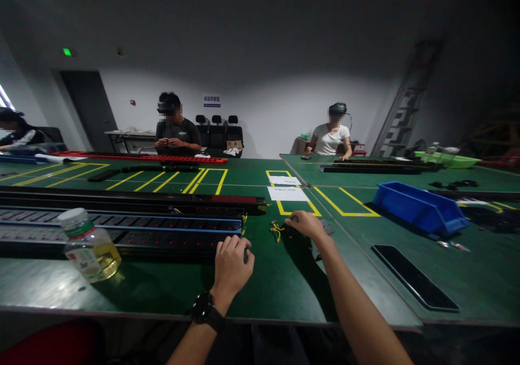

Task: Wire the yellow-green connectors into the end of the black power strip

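Observation:
My left hand (233, 263), a black watch (206, 311) on its wrist, rests at the right end of the nearest black power strip (170, 243). Its fingers are loosely bent and slightly apart, with no held thing showing. My right hand (306, 225) reaches further forward, thumb and fingers drawn together; anything between the fingertips is too small to make out. Just left of those fingertips lies a small bunch of yellow-green wires (277, 230). Grey flat brackets (326, 228) lie partly hidden behind my right hand and forearm.
Left stands a jar of yellow liquid (91, 251). More long strips (122, 200) lie behind it. Right are a blue bin (420, 208) and a dark tablet-like slab (414, 276). White paper sheets (287, 194) lie ahead. Several people sit across and to the left.

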Action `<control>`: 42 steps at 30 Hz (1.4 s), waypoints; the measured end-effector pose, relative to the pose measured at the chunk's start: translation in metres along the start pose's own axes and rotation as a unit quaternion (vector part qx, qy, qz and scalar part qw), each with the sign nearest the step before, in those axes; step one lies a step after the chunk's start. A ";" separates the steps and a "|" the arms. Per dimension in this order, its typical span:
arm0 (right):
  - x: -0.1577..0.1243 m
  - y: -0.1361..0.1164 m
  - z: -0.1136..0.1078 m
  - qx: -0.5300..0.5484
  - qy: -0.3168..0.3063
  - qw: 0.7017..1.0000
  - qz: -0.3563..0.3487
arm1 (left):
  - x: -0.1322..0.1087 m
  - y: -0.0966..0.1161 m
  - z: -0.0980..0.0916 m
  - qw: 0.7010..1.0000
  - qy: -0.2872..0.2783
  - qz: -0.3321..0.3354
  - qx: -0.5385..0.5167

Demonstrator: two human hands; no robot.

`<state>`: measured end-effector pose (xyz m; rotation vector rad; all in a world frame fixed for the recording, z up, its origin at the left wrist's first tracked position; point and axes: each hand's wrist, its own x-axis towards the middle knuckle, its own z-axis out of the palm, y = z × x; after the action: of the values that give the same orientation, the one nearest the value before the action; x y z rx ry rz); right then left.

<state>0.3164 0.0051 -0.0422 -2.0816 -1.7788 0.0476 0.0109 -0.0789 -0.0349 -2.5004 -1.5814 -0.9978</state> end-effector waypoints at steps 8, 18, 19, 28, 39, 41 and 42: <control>0.006 0.008 -0.010 0.065 0.065 0.995 0.032 | 0.001 -0.002 0.002 1.000 0.007 0.008 0.011; -0.003 -0.053 0.004 0.177 0.043 0.979 -0.095 | 0.001 -0.002 0.001 0.999 0.015 0.016 0.024; -0.006 -0.059 0.006 0.177 0.036 0.978 -0.105 | 0.001 -0.001 0.001 0.999 0.015 0.016 0.025; -0.019 -0.078 0.013 0.097 -0.005 0.987 -0.126 | 0.002 -0.001 0.000 0.999 0.016 0.022 0.036; -0.006 -0.038 -0.002 -0.016 0.072 0.997 0.029 | 0.002 -0.002 -0.001 0.999 0.015 0.018 0.026; -0.005 -0.031 -0.004 -0.008 0.086 0.995 0.047 | 0.002 -0.001 -0.001 0.999 0.014 0.018 0.026; -0.004 -0.029 -0.004 -0.001 0.091 0.994 0.052 | 0.002 -0.001 -0.001 0.999 0.013 0.018 0.025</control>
<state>0.2891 0.0035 -0.0298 -2.1062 -1.5634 -0.1117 0.0100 -0.0768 -0.0331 -2.4645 -1.5281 -0.9680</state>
